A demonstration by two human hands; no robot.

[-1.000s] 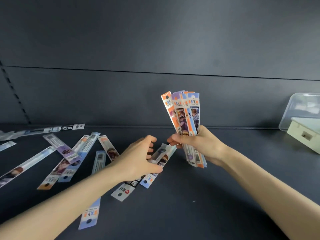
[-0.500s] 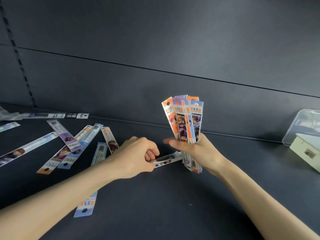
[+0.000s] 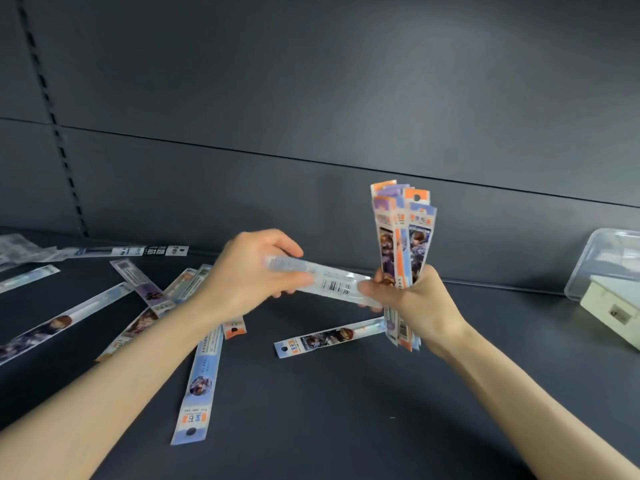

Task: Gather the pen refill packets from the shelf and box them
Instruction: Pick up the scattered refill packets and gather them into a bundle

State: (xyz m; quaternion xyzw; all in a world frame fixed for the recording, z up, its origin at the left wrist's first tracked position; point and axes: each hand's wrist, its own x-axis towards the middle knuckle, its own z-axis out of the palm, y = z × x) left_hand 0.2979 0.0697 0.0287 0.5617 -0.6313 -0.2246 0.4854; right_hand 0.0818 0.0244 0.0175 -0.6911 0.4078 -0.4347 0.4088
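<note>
My right hand (image 3: 420, 306) grips an upright bundle of pen refill packets (image 3: 403, 237), orange, blue and purple. My left hand (image 3: 249, 277) holds a single packet (image 3: 325, 284) lying crosswise, barcode side up, its right end touching the right hand's fingers beside the bundle. Another packet (image 3: 329, 339) lies on the dark shelf (image 3: 346, 410) just below both hands. A long blue packet (image 3: 199, 379) lies under my left forearm. Several more packets (image 3: 145, 289) are scattered at the left.
A clear plastic lid (image 3: 609, 258) and a white box (image 3: 613, 313) sit at the right edge of the shelf. The dark back panel (image 3: 311, 98) rises behind. A black-and-white packet (image 3: 138, 251) lies along the back edge at left.
My left hand has lifted one packet off the shelf and carried it up and right to the bundle. One packet has stayed lying below the hands.
</note>
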